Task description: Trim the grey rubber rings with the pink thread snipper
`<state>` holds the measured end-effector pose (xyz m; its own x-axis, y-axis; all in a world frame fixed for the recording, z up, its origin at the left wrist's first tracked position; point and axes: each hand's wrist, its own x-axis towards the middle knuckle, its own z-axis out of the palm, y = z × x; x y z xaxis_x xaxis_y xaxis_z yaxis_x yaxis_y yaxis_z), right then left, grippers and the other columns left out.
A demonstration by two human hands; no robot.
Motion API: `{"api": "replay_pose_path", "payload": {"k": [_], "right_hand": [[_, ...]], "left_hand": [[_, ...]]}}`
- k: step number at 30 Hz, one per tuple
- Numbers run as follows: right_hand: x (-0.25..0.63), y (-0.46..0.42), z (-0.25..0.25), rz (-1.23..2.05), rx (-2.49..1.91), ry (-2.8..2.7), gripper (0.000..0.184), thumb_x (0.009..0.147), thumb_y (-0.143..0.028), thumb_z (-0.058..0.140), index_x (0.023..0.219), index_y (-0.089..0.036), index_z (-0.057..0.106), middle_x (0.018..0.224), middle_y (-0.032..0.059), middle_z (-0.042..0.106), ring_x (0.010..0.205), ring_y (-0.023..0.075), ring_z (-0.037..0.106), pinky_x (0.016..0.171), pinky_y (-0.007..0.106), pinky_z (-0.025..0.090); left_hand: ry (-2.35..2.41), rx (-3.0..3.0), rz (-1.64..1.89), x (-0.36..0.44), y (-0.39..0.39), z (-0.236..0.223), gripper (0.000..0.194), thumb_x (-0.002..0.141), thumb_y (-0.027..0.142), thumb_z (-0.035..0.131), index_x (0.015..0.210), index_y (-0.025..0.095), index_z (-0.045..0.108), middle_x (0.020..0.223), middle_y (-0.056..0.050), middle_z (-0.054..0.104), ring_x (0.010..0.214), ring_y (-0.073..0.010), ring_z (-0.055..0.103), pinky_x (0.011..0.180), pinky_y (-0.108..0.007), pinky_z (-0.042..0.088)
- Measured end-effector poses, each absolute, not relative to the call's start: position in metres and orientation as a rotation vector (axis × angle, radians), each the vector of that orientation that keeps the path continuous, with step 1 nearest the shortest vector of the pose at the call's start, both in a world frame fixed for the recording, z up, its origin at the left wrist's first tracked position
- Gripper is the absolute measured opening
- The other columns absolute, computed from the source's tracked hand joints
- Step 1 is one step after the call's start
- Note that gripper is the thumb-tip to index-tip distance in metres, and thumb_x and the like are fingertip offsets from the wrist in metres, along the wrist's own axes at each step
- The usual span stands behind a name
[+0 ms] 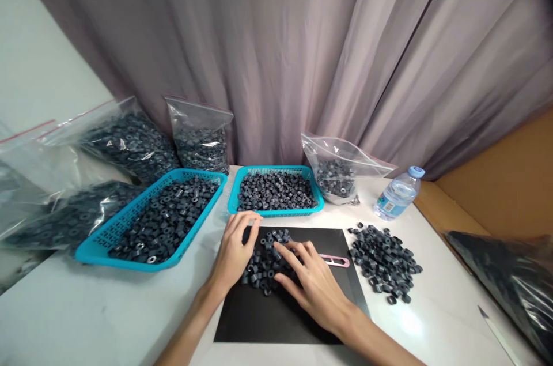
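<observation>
A heap of small black ring-shaped pieces [264, 267] lies on a black mat [276, 320] in front of me. At the heap's upper left edge is my left hand [237, 245], its thumb tip and fingertips brought together in a pinch; anything between them is too small to make out. My right hand [311, 280] reaches over the heap's right side, fingers spread and touching the pieces. Partly behind the right hand, a pink-handled tool [336, 261] rests on the mat.
Two blue baskets [103, 242] [276, 214] hold more black pieces. Zip bags of pieces [201, 144] [337, 176] stand behind. To the right are a loose pile [383, 262], a water bottle [398, 194], a pen-like white tool [499, 334] and a cardboard box [496, 193].
</observation>
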<state>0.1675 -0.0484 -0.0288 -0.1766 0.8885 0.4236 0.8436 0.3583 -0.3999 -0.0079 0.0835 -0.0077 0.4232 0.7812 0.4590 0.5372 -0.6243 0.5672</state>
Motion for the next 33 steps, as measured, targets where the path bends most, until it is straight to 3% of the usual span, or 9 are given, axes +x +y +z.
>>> {"api": "replay_pose_path", "payload": {"k": [5, 8, 12, 17, 21, 25, 30, 33], "right_hand": [[0.172, -0.048, -0.032, 0.143, -1.490, -1.929, 0.053, 0.100, -0.037, 0.051, 0.150, -0.026, 0.036, 0.126, 0.0121, 0.057, 0.113, 0.0290, 0.057, 0.095, 0.048, 0.056], [0.174, -0.048, -0.034, 0.188, -1.471, -1.861, 0.048, 0.101, -0.033, 0.050, 0.146, -0.024, 0.038, 0.126, 0.0123, 0.056, 0.114, 0.0272, 0.057, 0.097, 0.045, 0.055], [0.176, -0.046, -0.037, 0.232, -1.441, -1.807, 0.041, 0.101, -0.029, 0.049, 0.142, -0.022, 0.040, 0.124, 0.0118, 0.056, 0.115, 0.0248, 0.057, 0.098, 0.042, 0.055], [0.177, -0.045, -0.039, 0.203, -1.411, -1.797, 0.036, 0.101, -0.027, 0.048, 0.137, -0.022, 0.045, 0.120, 0.0106, 0.058, 0.111, 0.0234, 0.060, 0.094, 0.038, 0.056], [0.176, -0.046, -0.041, 0.165, -1.404, -1.766, 0.029, 0.102, -0.024, 0.046, 0.131, -0.023, 0.049, 0.114, 0.0100, 0.060, 0.106, 0.0240, 0.061, 0.090, 0.039, 0.057], [0.174, -0.049, -0.044, 0.109, -1.402, -1.768, 0.025, 0.102, -0.021, 0.044, 0.126, -0.023, 0.049, 0.111, 0.0098, 0.060, 0.102, 0.0247, 0.060, 0.086, 0.041, 0.056], [0.172, -0.050, -0.045, 0.047, -1.408, -1.829, 0.024, 0.101, -0.021, 0.045, 0.125, -0.022, 0.050, 0.109, 0.0097, 0.061, 0.099, 0.0256, 0.059, 0.084, 0.042, 0.055], [0.172, -0.049, -0.044, 0.072, -1.402, -1.832, 0.023, 0.102, -0.021, 0.044, 0.124, -0.022, 0.050, 0.109, 0.0095, 0.061, 0.099, 0.0252, 0.059, 0.085, 0.041, 0.055]], "left_hand": [[1.259, 2.491, 0.725, 0.009, 0.142, 0.014, 0.022, 0.093, 0.035, 0.058, 0.107, 0.019, 0.065, 0.118, -0.011, 0.063, 0.118, -0.0312, 0.056, 0.105, -0.054, 0.042], [1.214, 2.540, 0.446, 0.029, 0.177, 0.019, 0.033, 0.094, 0.034, 0.061, 0.122, 0.018, 0.061, 0.125, -0.010, 0.062, 0.107, -0.0242, 0.063, 0.091, -0.046, 0.054], [0.967, 2.584, 0.250, 0.061, 0.196, 0.021, 0.034, 0.095, 0.034, 0.060, 0.125, 0.018, 0.059, 0.126, -0.010, 0.062, 0.105, -0.0233, 0.064, 0.088, -0.044, 0.056], [0.816, 2.630, 0.322, 0.072, 0.199, 0.035, 0.033, 0.095, 0.034, 0.060, 0.124, 0.018, 0.060, 0.126, -0.010, 0.062, 0.105, -0.0233, 0.064, 0.088, -0.045, 0.056], [1.051, 2.651, 0.468, 0.052, 0.210, 0.043, 0.035, 0.095, 0.034, 0.060, 0.126, 0.019, 0.059, 0.130, -0.010, 0.060, 0.109, -0.0246, 0.063, 0.091, -0.047, 0.054], [1.256, 2.626, 0.435, 0.047, 0.216, 0.030, 0.037, 0.094, 0.034, 0.061, 0.127, 0.017, 0.058, 0.128, -0.010, 0.061, 0.108, -0.0250, 0.063, 0.089, -0.047, 0.055], [1.157, 2.679, 0.371, 0.058, 0.204, 0.018, 0.037, 0.094, 0.034, 0.061, 0.127, 0.018, 0.058, 0.129, -0.010, 0.060, 0.108, -0.0247, 0.063, 0.090, -0.047, 0.055], [1.097, 2.721, 0.369, 0.059, 0.192, 0.025, 0.037, 0.094, 0.037, 0.060, 0.127, 0.019, 0.059, 0.136, -0.011, 0.057, 0.120, -0.0287, 0.057, 0.100, -0.053, 0.047]]}}
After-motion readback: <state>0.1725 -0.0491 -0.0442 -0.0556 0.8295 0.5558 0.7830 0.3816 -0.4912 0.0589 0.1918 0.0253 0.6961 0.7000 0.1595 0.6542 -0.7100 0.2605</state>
